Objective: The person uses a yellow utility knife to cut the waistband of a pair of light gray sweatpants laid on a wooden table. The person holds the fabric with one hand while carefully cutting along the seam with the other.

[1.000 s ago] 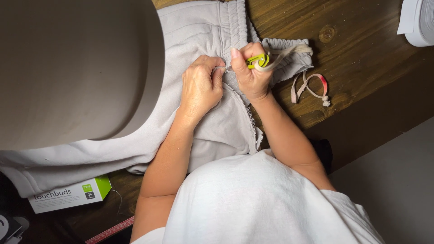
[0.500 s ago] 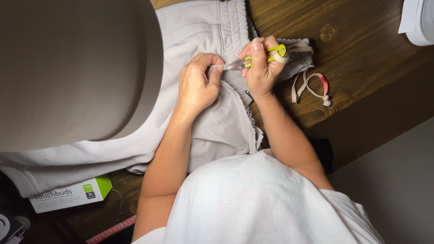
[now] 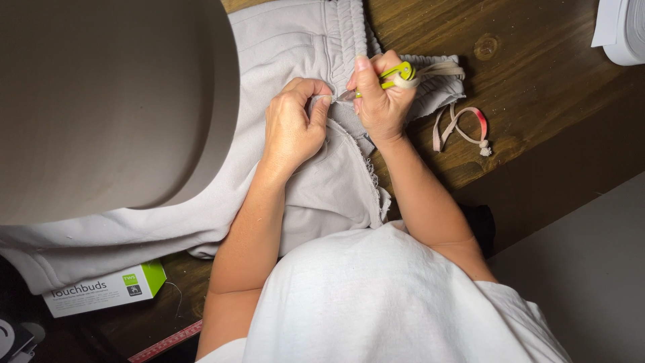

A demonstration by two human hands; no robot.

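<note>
Dark brown wood forms the surface (image 3: 537, 101), which carries everything in view. A large grey rounded shape (image 3: 107, 101), blurred and close to the camera, fills the upper left; what it is cannot be told. Beneath it lies the grey garment (image 3: 322, 188), a soft fleece piece with a gathered waistband running toward the top edge, spread from the lower left up to the centre and hanging partly toward the person's white shirt (image 3: 396, 302).

The left hand (image 3: 292, 128) rests on the garment, its fingers pinching a fold of cloth at a seam. The right hand (image 3: 379, 101) sits just beside it, fingers clenched around small snips (image 3: 396, 72) with yellow-green handles; the metal tip points left and meets the cloth right at the left fingertips. A raw, frayed edge of the garment runs down below the two hands.

To the right of the right hand, a pale drawstring (image 3: 463, 128) with a pink stretch and a knotted end lies looped on the bare wood. A white and green box (image 3: 101, 289) lies at the lower left, partly under the garment. A red measuring tape (image 3: 168, 341) shows at the bottom edge. A white object (image 3: 621, 30) sits in the upper right corner, cut off by the frame.
</note>
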